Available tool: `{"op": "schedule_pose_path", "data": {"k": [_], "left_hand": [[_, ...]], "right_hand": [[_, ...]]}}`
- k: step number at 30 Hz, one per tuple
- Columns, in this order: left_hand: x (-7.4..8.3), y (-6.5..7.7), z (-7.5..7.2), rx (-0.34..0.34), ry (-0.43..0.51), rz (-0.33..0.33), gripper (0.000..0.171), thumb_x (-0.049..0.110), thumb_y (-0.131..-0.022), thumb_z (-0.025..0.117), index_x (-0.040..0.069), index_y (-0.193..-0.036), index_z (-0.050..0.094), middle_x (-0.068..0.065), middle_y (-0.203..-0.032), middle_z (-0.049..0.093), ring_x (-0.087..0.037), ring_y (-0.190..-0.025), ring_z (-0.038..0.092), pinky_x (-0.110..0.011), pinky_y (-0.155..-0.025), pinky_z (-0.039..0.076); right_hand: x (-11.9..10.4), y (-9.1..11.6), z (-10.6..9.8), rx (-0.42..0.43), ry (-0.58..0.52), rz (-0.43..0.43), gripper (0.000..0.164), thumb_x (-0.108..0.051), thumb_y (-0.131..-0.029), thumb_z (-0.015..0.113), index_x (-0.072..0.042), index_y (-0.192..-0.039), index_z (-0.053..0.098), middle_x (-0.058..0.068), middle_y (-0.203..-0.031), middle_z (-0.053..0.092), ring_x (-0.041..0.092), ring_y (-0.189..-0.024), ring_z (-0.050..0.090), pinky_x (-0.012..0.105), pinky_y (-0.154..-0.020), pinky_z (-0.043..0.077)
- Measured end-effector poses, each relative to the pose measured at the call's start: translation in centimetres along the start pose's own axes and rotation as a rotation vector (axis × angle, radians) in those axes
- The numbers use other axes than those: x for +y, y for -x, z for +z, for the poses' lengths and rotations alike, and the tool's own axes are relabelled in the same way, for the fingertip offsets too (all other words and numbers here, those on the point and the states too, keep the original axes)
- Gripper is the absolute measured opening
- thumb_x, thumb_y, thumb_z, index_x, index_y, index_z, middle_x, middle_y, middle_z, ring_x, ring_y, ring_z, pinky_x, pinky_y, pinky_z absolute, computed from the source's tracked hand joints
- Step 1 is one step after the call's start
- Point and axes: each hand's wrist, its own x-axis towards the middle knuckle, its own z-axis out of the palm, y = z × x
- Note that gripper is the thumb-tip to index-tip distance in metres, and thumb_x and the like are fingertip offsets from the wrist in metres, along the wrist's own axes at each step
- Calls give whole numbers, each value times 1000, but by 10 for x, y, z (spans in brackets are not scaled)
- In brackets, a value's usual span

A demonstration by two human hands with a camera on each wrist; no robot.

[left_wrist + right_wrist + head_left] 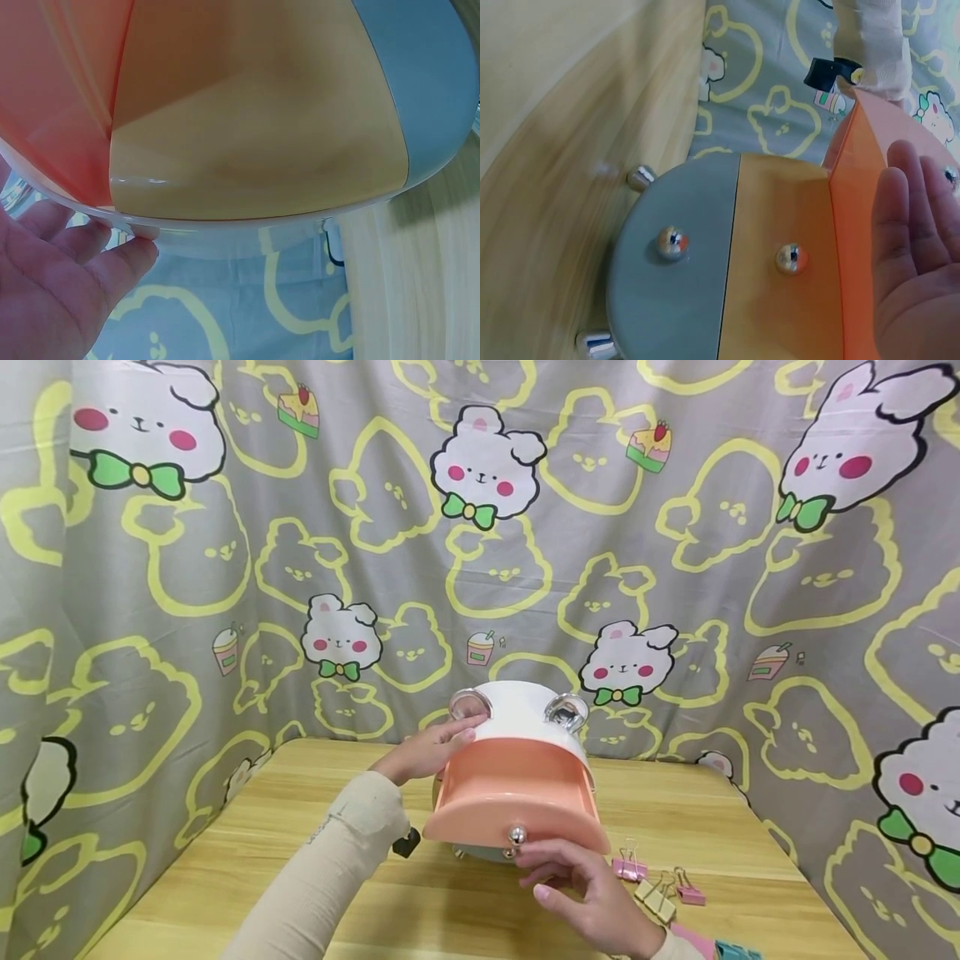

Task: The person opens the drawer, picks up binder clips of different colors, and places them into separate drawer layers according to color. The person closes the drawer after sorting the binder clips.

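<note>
A round storage box (528, 706) with a white shell and silver discs on top stands on the table. Its coral drawer (513, 821) is pulled out, and no contents show inside. My left hand (429, 752) rests against the box's upper left side, fingers extended. In front of the drawer, my right hand (592, 897) holds nothing; its fingertips are close below the silver knob (517, 835). The right wrist view shows those fingers nearly straight beside the coral front. A yellow drawer (780, 315) and a blue-grey drawer (675, 300) are closed beneath, each with a silver knob.
Binder clips lie on the wooden table (675, 810) to the right: a pink clip (628, 869), a yellow clip (656, 900), a teal clip (735, 952) and others. A patterned curtain (405, 568) hangs behind and at both sides.
</note>
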Motion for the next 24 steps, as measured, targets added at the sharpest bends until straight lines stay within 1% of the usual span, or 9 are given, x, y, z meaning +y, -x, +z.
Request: {"op": "schedule_pose_path", "data": {"k": [2,4,7,11,14,17,18,20,24], "left_hand": [[0,0,0,0,3,0,49,40,-105,40,25,-151,38,-7,-153,35,-29,-134,39,-50,-108,31],[0,-1,0,-4,8,1,49,40,-104,40,25,-151,37,-7,-153,35,-29,-135,38,-51,-108,31],[-1,-1,0,-8,13,3,49,39,-105,40,24,-151,37,-7,-154,34,-29,-136,37,-51,-109,31],[-2,-1,0,-7,19,0,49,39,-105,40,25,-151,37,-7,-154,33,-28,-136,36,-51,-109,31],[-2,0,0,-8,32,-7,49,39,-105,40,26,-151,36,-8,-154,33,-29,-133,41,-50,-105,37],[-1,1,1,-11,48,-16,49,41,-104,40,26,-151,36,-9,-154,33,-30,-129,46,-48,-100,43],[0,1,1,-11,50,-16,50,41,-104,40,26,-152,36,-10,-154,33,-30,-128,46,-49,-99,43],[0,1,1,-13,53,-20,50,41,-104,40,27,-152,35,-9,-154,33,-31,-128,46,-49,-100,43],[0,1,2,-8,42,-19,50,41,-104,40,27,-152,35,-9,-153,35,-30,-131,43,-51,-106,35]], "right_hand": [[1,3,-3,9,21,29,35,15,-89,55,-2,-119,61,5,-109,68,22,-93,68,34,-76,56],[2,7,-6,10,44,59,30,13,-90,56,-4,-113,64,3,-104,68,21,-91,67,33,-75,56],[5,13,-11,8,76,108,25,9,-92,56,-4,-112,65,2,-102,68,20,-90,67,32,-74,55],[10,19,-18,15,123,179,21,5,-94,56,-4,-111,66,0,-102,67,13,-88,66,31,-71,55],[14,23,-23,13,163,220,19,2,-95,56,-4,-109,67,-2,-101,67,9,-87,64,30,-69,55],[18,28,-28,-8,213,245,18,-1,-96,56,-5,-109,68,-2,-100,68,8,-85,63,30,-67,54],[19,29,-30,-17,230,253,17,-2,-96,57,-5,-109,68,-2,-100,68,7,-85,63,29,-67,54],[21,32,-34,-32,270,274,17,-5,-97,57,-5,-110,68,-3,-100,68,7,-86,63,29,-67,54],[25,34,-43,-36,338,324,15,-10,-97,60,-5,-108,68,0,-100,70,7,-87,64,29,-67,55]]}}
